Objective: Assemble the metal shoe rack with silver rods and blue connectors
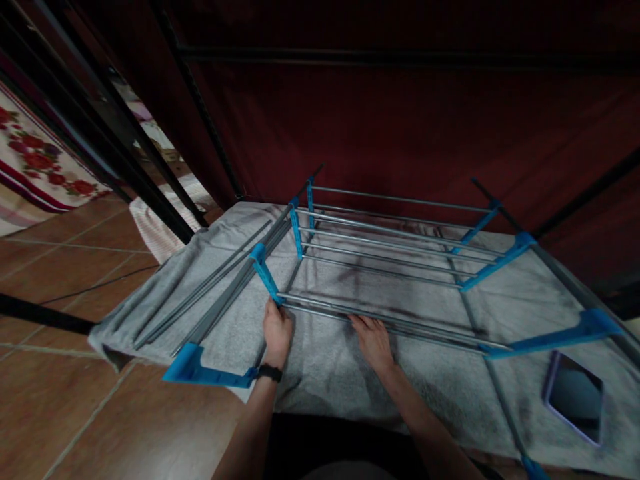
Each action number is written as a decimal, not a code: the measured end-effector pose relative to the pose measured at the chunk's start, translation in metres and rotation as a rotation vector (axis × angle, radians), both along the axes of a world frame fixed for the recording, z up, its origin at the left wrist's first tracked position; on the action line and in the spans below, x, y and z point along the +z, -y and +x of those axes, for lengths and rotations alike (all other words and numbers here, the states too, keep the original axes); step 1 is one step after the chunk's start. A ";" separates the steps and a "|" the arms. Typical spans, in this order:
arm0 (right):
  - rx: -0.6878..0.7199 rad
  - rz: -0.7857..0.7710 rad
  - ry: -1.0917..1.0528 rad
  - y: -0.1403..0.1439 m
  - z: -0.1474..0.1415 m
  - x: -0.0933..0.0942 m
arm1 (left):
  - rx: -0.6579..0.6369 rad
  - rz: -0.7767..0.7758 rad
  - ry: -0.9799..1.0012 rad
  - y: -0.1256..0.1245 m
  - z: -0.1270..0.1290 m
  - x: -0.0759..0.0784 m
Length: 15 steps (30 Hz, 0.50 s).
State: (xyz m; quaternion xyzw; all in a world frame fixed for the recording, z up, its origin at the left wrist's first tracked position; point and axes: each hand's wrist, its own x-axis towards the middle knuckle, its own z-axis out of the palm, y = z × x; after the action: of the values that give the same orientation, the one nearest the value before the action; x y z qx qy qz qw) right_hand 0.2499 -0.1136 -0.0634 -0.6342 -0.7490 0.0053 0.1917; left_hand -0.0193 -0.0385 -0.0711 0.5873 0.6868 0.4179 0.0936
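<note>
A partly assembled rack of grey metal tubes (390,273) joined by blue plastic brackets lies in front of me. My left hand (277,333), with a dark band at its wrist, is closed around the lower end of a blue bracket (267,280), where the front tubes meet it. My right hand (373,340) has its fingers curled at the lower front tube (415,333), left of that tube's middle. The front tubes run right to another blue bracket (555,337). One more blue bracket (210,373) sits left of my left wrist. My fingertips are partly hidden.
Loose grey tubes (205,287) lie on the grey cloth (320,373) to the left. A phone (575,397) rests at the right. Dark red fabric (400,133) hangs behind, with black frame bars (135,140) at the left. Tiled floor (60,393) shows there.
</note>
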 end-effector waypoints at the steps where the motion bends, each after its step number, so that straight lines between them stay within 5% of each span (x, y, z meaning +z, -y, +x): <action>1: -0.001 -0.005 0.003 0.000 0.000 0.000 | 0.000 0.002 0.000 0.000 0.000 0.000; 15: 0.003 -0.032 0.003 -0.001 -0.001 0.003 | 0.026 -0.012 0.015 -0.001 0.001 0.002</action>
State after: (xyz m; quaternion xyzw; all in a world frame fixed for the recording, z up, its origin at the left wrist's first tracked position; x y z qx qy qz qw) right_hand 0.2493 -0.1129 -0.0602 -0.6361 -0.7500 0.0167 0.1804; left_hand -0.0184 -0.0378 -0.0692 0.5747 0.6962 0.4191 0.0969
